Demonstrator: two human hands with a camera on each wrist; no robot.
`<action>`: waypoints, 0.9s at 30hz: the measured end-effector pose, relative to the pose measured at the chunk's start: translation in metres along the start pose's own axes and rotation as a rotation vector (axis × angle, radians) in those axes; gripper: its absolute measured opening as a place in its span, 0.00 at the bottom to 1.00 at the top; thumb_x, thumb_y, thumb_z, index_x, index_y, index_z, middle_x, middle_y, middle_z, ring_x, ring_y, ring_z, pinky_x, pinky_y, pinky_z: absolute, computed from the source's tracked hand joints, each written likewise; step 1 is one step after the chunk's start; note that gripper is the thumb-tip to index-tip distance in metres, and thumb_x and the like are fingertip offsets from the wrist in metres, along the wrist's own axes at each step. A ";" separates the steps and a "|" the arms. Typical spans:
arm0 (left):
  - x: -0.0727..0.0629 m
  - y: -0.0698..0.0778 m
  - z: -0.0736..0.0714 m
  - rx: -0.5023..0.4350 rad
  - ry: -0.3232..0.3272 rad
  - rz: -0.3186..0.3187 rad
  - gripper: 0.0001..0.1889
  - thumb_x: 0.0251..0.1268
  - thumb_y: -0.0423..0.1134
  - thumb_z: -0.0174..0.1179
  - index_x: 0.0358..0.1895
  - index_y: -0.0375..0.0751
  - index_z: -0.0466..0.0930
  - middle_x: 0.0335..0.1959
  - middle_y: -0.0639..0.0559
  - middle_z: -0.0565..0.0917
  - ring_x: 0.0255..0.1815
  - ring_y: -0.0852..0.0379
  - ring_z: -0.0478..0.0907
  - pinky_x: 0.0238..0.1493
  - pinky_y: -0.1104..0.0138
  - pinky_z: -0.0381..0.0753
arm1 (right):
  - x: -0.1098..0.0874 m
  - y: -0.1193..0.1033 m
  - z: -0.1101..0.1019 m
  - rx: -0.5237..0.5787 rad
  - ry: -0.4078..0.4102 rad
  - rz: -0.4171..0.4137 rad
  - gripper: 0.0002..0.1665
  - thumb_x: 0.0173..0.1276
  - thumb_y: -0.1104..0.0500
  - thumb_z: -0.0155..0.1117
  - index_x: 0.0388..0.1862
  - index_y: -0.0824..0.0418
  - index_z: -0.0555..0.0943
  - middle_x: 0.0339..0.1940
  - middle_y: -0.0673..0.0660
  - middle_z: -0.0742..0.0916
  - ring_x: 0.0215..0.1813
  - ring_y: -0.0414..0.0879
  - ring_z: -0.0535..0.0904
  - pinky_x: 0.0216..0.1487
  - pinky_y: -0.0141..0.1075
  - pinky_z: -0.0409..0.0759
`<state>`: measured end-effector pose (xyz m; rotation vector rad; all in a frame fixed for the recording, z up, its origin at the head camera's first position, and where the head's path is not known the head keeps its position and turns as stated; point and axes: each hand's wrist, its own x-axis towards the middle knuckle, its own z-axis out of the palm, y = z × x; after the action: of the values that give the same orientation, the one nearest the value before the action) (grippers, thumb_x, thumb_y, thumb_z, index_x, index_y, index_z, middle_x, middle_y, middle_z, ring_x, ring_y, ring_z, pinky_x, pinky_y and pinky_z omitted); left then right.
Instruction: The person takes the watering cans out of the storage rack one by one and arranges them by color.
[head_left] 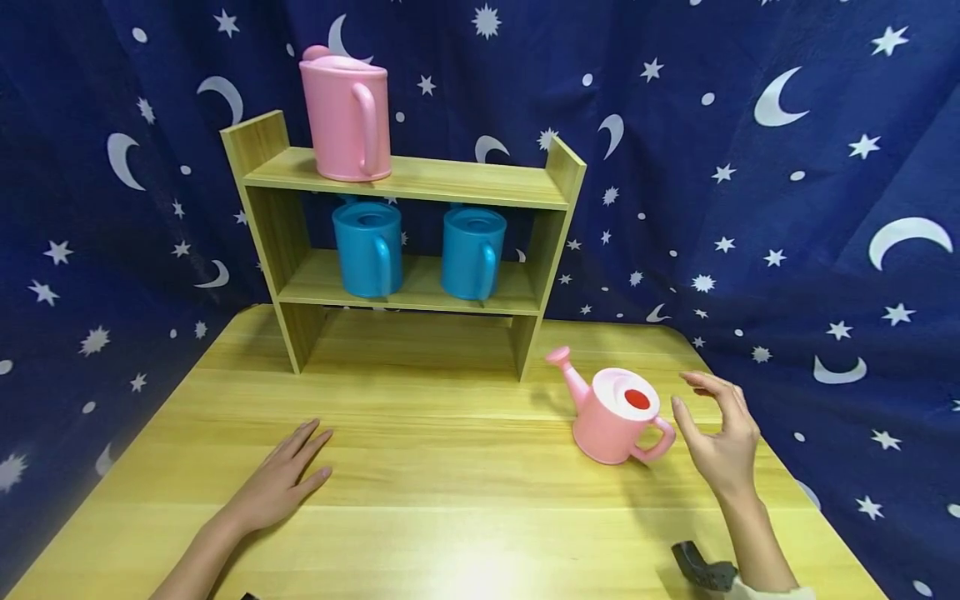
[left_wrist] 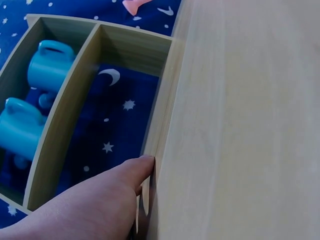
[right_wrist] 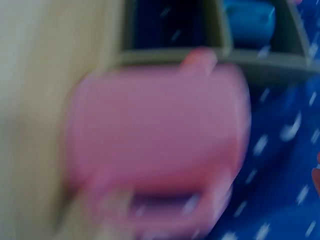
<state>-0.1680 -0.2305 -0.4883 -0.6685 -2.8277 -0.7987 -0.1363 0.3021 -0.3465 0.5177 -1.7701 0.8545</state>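
A pink watering can (head_left: 609,429) with a red spot on its top stands on the right of the table, its spout pointing back left. Just right of its handle, my right hand (head_left: 722,433) is raised with thumb and fingers spread apart and nothing between them. In the right wrist view the pink watering can (right_wrist: 160,125) fills the middle, blurred. My left hand (head_left: 279,483) rests on the left part of the table, palm down with fingers extended; the left wrist view shows its thumb side (left_wrist: 105,200).
A two-level wooden shelf (head_left: 480,179) stands at the back of the table (head_left: 420,467). A taller pink watering can (head_left: 348,117) is on its top board. Two blue watering cans, one left (head_left: 367,250) and one right (head_left: 472,254), sit on the lower board. A starry blue curtain (head_left: 750,208) hangs behind.
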 end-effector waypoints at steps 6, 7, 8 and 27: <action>0.001 0.003 -0.002 -0.011 -0.008 -0.005 0.31 0.68 0.51 0.51 0.68 0.39 0.60 0.70 0.36 0.53 0.68 0.32 0.49 0.57 0.35 0.52 | 0.062 -0.050 0.063 0.187 -0.021 -0.169 0.17 0.52 0.72 0.62 0.42 0.80 0.76 0.39 0.72 0.81 0.41 0.46 0.77 0.44 0.34 0.75; 0.001 0.003 -0.002 -0.015 -0.008 -0.006 0.31 0.68 0.51 0.51 0.68 0.39 0.61 0.70 0.36 0.53 0.68 0.32 0.49 0.57 0.35 0.52 | 0.071 -0.058 0.074 0.223 -0.052 -0.181 0.17 0.52 0.74 0.61 0.42 0.80 0.76 0.39 0.72 0.81 0.41 0.47 0.78 0.42 0.36 0.76; 0.001 0.004 -0.003 -0.019 -0.010 -0.007 0.31 0.68 0.51 0.51 0.68 0.38 0.61 0.70 0.36 0.53 0.68 0.32 0.49 0.56 0.34 0.52 | 0.080 -0.066 0.084 0.253 -0.084 -0.186 0.17 0.51 0.76 0.61 0.42 0.80 0.76 0.39 0.72 0.81 0.40 0.47 0.78 0.41 0.38 0.77; -0.003 0.000 0.001 -0.025 -0.013 -0.003 0.31 0.67 0.52 0.52 0.68 0.39 0.61 0.70 0.37 0.54 0.68 0.33 0.49 0.56 0.34 0.52 | 0.213 -0.123 0.249 0.462 -0.274 0.028 0.30 0.59 0.68 0.65 0.60 0.66 0.68 0.53 0.60 0.77 0.49 0.48 0.76 0.45 0.35 0.79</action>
<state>-0.1659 -0.2312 -0.4900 -0.6756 -2.8356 -0.8348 -0.2815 0.0453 -0.1574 0.9487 -1.8271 1.2717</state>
